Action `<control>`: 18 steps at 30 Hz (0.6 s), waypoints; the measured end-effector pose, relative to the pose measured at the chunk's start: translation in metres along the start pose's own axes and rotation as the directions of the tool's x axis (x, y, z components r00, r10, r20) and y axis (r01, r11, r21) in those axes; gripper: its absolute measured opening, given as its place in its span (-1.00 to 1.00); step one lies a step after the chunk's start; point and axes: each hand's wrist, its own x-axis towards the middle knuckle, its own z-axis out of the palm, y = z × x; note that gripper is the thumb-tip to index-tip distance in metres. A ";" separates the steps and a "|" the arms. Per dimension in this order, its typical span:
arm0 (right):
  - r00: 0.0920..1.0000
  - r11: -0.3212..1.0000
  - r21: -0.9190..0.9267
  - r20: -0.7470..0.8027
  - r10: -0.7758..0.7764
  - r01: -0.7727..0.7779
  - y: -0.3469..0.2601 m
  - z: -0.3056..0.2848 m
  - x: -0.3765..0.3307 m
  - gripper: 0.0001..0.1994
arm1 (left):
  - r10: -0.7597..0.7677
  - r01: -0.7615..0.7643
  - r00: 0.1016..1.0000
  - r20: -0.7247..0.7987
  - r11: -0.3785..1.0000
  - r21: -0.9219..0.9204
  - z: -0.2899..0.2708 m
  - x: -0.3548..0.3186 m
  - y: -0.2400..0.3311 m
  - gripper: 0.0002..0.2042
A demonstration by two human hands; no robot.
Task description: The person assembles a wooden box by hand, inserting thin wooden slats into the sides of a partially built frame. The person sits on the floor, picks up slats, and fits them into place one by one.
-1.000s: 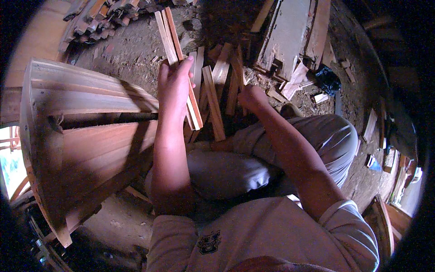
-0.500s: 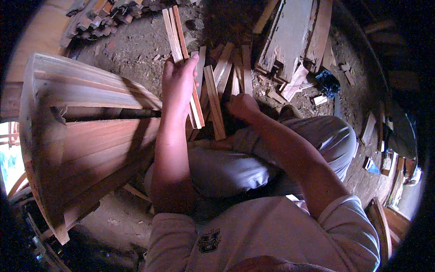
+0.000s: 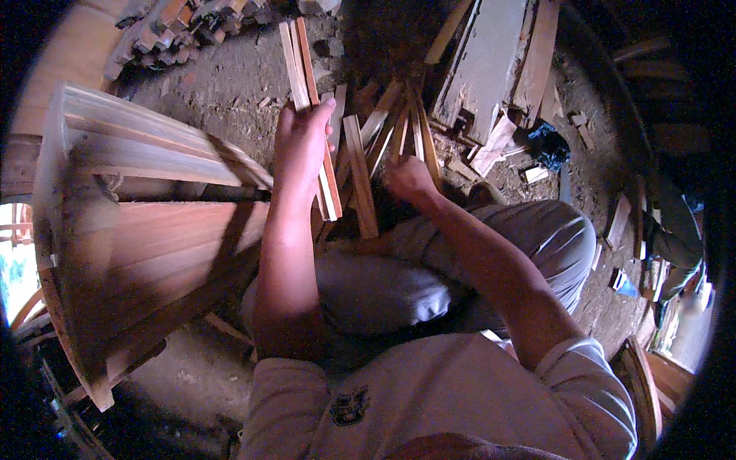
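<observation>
My left hand [image 3: 305, 142] is closed around a small bundle of narrow wooden strips [image 3: 296, 69], held upright and tilted slightly left. Some of these strips are pale and one is reddish. To its right, my right hand [image 3: 410, 180] is closed low on thin wooden strips [image 3: 418, 130] that fan out beyond its fingers; the fingertips are partly hidden. Between the two hands a loose strip [image 3: 360, 176] leans by my crossed legs. More strips [image 3: 382, 111] lie behind it in a loose pile on the ground.
A large tapered piece built of wooden slats [image 3: 176, 238] stands close on my left. Stacked wood [image 3: 172, 34] lies far left. Wide boards [image 3: 491, 61] and a dark blue crumpled bundle [image 3: 550, 146] are ahead right. Scraps litter the dirt floor [image 3: 222, 80]. Dark shapes at the right rim are unclear.
My right hand has shifted only slightly, and the strips at it now spread like a fan. My left hand keeps its bundle almost still. The view has moved a little.
</observation>
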 end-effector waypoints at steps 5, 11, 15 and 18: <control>0.917 0.343 0.882 0.382 -0.119 -0.323 -0.073 -0.097 -0.085 -0.65 | -0.110 0.107 0.993 -0.033 0.991 -0.080 -0.012 0.005 -0.005 -0.74; 0.864 0.626 0.778 0.351 -0.360 -0.055 -0.087 -0.136 -0.145 -0.76 | -0.159 0.270 0.930 0.332 0.907 -0.323 -0.002 0.001 0.003 -0.65; 0.886 0.744 0.662 0.287 -0.363 0.090 -0.084 -0.129 -0.129 -0.85 | 0.041 0.221 0.907 0.420 0.801 -0.557 0.027 -0.024 0.009 -0.52; 0.931 0.714 0.671 0.100 -0.352 0.198 -0.068 -0.113 -0.121 -0.76 | 0.055 0.141 0.938 0.341 0.840 -0.524 0.028 -0.023 0.004 -0.55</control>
